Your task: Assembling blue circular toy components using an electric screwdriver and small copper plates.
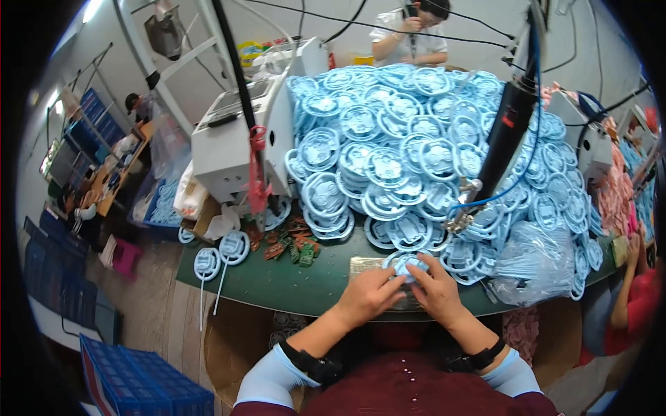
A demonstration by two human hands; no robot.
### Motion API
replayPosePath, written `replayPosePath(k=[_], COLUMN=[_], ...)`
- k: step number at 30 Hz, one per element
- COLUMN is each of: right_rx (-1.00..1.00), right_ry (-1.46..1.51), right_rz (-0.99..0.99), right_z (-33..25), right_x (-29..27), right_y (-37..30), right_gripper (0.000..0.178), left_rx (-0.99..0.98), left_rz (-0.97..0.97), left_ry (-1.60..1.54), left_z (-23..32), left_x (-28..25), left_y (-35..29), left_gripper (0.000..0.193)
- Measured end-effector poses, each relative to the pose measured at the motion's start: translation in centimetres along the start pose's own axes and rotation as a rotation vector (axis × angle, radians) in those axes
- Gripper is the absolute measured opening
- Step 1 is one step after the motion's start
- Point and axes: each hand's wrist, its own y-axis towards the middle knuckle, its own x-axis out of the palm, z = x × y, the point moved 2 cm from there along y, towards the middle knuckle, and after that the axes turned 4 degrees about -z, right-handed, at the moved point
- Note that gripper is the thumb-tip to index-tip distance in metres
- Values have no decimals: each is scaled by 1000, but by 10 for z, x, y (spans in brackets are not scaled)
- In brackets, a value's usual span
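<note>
At the front edge of the green table, both my hands are on a light blue round plastic part (401,262). My left hand (371,291) grips its near left side with bent fingers, and my right hand (436,288) holds it from the right. Part of it is covered by my fingers. Below it lies a flat yellowish block or fixture (363,266), touching the table. Right behind my hands rises a big heap of similar light blue round parts (388,166). A black powered screwdriver-like tool (510,128) with a blue cable hangs to the right of my hands.
Left of my hands lie green and orange small circuit boards (305,251). Two blue parts with long sticks (207,263) overhang the table's left edge. A white machine (243,132) stands back left; a clear plastic bag (533,267) lies right. Another person (409,38) sits beyond the heap.
</note>
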Motion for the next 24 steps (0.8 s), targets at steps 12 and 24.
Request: replayPosePath(k=[12, 24], right_rx=[-40, -46], right_ry=[-54, -127], right_rz=[-19, -63], right_z=[1, -1], right_x=[8, -8], right_y=[-29, -53], right_gripper=[42, 47], left_rx=[-799, -299], left_rz=[131, 30], left_ry=[464, -35], left_z=[-133, -26], left_x=[-66, -5], left_y=[-107, -54], left_gripper=[21, 24])
